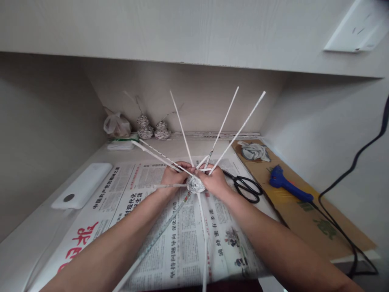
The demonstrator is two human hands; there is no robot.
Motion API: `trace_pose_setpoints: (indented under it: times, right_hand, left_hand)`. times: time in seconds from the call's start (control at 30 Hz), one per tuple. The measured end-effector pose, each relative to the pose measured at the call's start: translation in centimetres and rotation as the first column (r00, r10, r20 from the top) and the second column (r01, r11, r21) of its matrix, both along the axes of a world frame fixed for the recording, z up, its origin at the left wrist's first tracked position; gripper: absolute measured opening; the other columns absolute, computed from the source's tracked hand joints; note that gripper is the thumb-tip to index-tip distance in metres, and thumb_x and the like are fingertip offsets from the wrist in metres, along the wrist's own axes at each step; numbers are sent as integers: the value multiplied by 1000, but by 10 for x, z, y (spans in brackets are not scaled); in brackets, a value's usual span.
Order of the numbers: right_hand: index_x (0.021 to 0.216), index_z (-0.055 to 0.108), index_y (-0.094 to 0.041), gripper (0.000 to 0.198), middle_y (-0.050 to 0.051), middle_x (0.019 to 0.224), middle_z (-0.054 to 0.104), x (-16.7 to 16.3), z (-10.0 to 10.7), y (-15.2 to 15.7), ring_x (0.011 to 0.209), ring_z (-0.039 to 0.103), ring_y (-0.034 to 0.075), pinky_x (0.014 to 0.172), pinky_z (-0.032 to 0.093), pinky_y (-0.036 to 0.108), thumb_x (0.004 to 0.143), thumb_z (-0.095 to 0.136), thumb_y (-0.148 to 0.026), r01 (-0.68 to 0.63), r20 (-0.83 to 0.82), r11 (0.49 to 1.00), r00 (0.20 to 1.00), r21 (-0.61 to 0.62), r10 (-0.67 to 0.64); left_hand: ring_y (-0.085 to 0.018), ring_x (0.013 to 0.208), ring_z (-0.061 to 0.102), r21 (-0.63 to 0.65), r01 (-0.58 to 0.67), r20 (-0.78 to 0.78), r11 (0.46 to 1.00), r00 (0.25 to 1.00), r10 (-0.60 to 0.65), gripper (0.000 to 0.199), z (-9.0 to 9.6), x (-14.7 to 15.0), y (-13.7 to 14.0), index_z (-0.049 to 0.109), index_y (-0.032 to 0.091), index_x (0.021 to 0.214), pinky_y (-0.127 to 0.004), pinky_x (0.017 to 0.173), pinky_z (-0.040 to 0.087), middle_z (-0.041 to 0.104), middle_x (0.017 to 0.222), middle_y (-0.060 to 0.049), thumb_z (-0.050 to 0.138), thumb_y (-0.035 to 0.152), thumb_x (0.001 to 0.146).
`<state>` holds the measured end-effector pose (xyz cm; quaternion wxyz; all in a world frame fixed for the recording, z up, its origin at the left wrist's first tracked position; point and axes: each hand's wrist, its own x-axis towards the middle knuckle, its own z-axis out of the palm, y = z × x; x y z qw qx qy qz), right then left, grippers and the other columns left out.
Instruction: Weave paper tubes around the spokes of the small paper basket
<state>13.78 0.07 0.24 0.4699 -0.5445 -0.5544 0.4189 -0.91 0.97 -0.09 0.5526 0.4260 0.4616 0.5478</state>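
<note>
Newspaper (pixel 182 227) spread below. Rolled-paper spokes (pixel 247 118) fan out; one could crease if knocked. Left hand (pixel 173 175), right hand (pixel 217 180): fingers curled closed around spoke bases, tips partly hidden. Between them, above the newspaper, small round paper core (pixel 196 185); uneven pull might skew it.

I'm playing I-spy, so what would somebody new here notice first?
Probably the pale sticks fanning out from a round, papery bundle between the left hand and right hand, in the middle. Then the bright blue tool on the cardboard at the right, and the big red characters on the newspaper at lower left.
</note>
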Motion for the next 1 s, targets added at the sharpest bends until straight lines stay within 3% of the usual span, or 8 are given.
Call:
trace_pose_setpoints:
  times: [0.23, 0.47, 0.8, 0.9, 1.0]
  right_hand:
    - [75, 61, -22, 19, -4, 55, 59, -7, -2, -4, 48, 53, 14, 48, 42, 25, 75, 68, -40, 29, -62, 1000, 998, 3, -29]
    - [74, 60, -22, 19, -1, 61, 64, -4, -4, -4, 60, 62, 18, 58, 46, 27, 78, 65, -40, 73, 65, 992, 995, 106, -80]
    - [77, 63, -20, 17, 3, 69, 70, -3, -5, -1, 65, 65, 19, 61, 49, 29, 77, 63, -38, 39, 59, 991, 997, 129, -47]
    - [78, 65, -20, 18, 2, 69, 70, -4, -5, -2, 63, 65, 18, 59, 49, 27, 77, 63, -38, 22, 8, 994, 1000, 104, -23]
    - [79, 65, -21, 22, -1, 63, 67, -5, -3, -3, 54, 62, 17, 51, 47, 26, 77, 66, -43, 3, -56, 1000, 998, 2, -3]
  left_hand:
    - [-9, 48, 49, 60, 46, -48, 997, 998, -44, 35, -6, -4, 1, 66, 16, 71, -22, 49, 38, 60, 56, 2, 87, 41, 58]
    - [-9, 47, 45, 75, 23, -112, 997, 994, -15, 35, -6, -3, 2, 64, 16, 68, -22, 49, 36, 56, 53, 4, 86, 42, 58]
    - [-15, 56, 62, -40, 86, 17, 996, 996, -85, 41, 4, -3, -2, 75, 12, 71, -27, 58, 48, 72, 64, -5, 96, 27, 39]
    - [-16, 55, 62, -21, 29, 6, 999, 1000, -29, 36, 6, -2, -2, 77, 14, 69, -28, 56, 48, 74, 64, -6, 95, 27, 40]
    - [-16, 54, 61, 16, -31, -35, 999, 999, 31, 29, 6, -3, -1, 77, 15, 66, -28, 54, 47, 73, 62, -5, 93, 28, 45]
